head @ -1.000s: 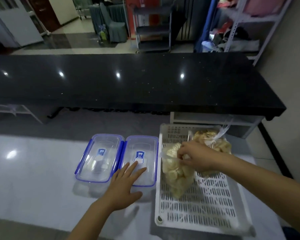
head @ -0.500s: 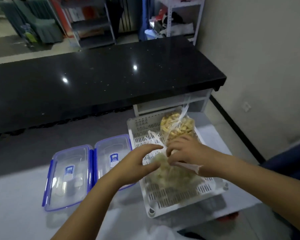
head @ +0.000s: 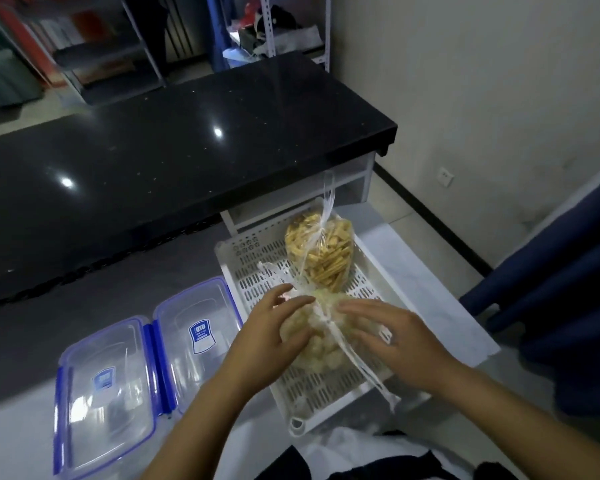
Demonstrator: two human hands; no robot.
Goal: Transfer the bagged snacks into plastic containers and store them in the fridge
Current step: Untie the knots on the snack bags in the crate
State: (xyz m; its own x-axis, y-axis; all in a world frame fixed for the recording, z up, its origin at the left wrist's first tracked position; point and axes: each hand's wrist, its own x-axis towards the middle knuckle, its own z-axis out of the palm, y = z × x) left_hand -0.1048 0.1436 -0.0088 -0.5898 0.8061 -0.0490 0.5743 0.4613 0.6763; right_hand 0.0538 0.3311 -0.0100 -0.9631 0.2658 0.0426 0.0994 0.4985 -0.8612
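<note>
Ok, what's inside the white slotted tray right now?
The white slotted tray holds two tied clear bags: stick snacks at the far end, pale puffs nearer. Both hands cover the puffs bag's sides.

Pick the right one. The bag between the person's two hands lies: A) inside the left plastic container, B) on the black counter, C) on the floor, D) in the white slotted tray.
D: the pale snack bag rests in the white slotted tray, with the left hand and right hand on either side of it.

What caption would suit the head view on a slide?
Both hands, left and right, rest on a tied clear bag of pale snacks in a white perforated plastic tray.
</note>
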